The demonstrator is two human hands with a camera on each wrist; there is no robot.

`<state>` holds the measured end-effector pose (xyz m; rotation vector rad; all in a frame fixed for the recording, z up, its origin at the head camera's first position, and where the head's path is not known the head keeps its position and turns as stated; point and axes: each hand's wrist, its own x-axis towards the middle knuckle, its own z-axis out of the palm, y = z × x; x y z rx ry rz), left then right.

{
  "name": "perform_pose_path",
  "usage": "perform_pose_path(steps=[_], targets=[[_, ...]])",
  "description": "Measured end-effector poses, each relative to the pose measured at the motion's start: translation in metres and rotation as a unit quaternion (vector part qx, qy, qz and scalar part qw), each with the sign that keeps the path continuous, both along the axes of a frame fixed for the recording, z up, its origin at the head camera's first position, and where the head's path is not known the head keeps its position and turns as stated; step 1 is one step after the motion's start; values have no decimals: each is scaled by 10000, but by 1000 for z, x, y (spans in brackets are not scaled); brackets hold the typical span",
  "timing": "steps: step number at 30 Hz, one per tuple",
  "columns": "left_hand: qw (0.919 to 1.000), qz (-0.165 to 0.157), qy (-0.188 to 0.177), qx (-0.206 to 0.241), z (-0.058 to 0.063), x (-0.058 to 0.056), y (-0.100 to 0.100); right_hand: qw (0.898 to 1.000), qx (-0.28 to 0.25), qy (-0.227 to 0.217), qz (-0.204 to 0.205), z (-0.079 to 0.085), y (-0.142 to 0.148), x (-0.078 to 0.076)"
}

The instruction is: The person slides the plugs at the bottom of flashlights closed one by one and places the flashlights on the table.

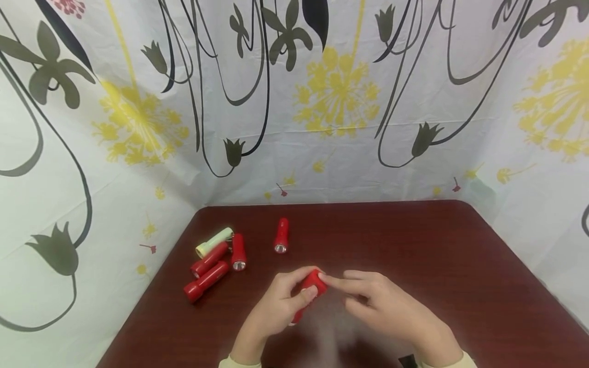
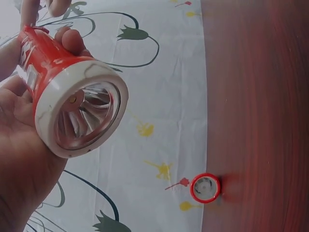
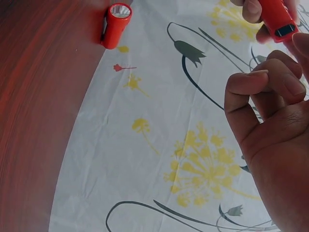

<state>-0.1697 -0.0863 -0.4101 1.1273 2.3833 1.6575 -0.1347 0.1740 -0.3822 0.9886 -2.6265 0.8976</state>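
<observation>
Flashlight of glossy red plastic [image 1: 313, 280] gripped in left hand [image 1: 278, 304], with right hand [image 1: 379, 309] touching its end

The left hand held the flashlight's body, fingers bent around it and thumb laid along it. The right hand gripped nothing; one of its fingers reached out straight to the flashlight's upper end, while the others were loosely bent. A dark rectangular part [image 3: 285, 31] showed on that end. At the opposite end, turned down toward the person, a broad white ring [image 2: 48, 113] framed a round, shiny lens [image 2: 82, 116]. Pale yellow fabric cuffs [image 1: 238, 363] covered both forearms on the near side of the held flashlight.

The held flashlight was above a dark reddish-brown table with a wood-grain surface [image 1: 391, 245]. Beyond it and a little to its left, a slim red flashlight with a silvery lens [image 1: 281, 235] lay alone, lens toward the person. Well to the left of the held flashlight, four more were grouped closely: a pale green cylindrical flashlight [image 1: 214, 243], a short red flashlight with a bright lens [image 1: 238, 250], and two red barrel-shaped flashlights [image 1: 212, 278] lying roughly parallel. Farthest beyond the held flashlight hung a white cloth printed with yellow blooms and grey-green tulips [image 1: 276, 117].
</observation>
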Motion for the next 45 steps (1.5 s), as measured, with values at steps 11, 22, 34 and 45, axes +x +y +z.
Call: perform_pose_path(steps=[11, 22, 34, 45], targets=[[9991, 398, 56, -159, 1, 0, 4, 9989, -149, 389, 214, -7, 2, -8], [9813, 1692, -242, -887, 4, -3, 0, 9925, 619, 943, -465, -17, 17, -18], [9364, 3115, -772, -1417, 6, -10, -12, 9778, 1035, 1401, -1167, -32, 40, -27], [9172, 3531, -366, -1812, 27, -55, -6, 9810, 1154, 1053, -1147, -35, 42, -27]])
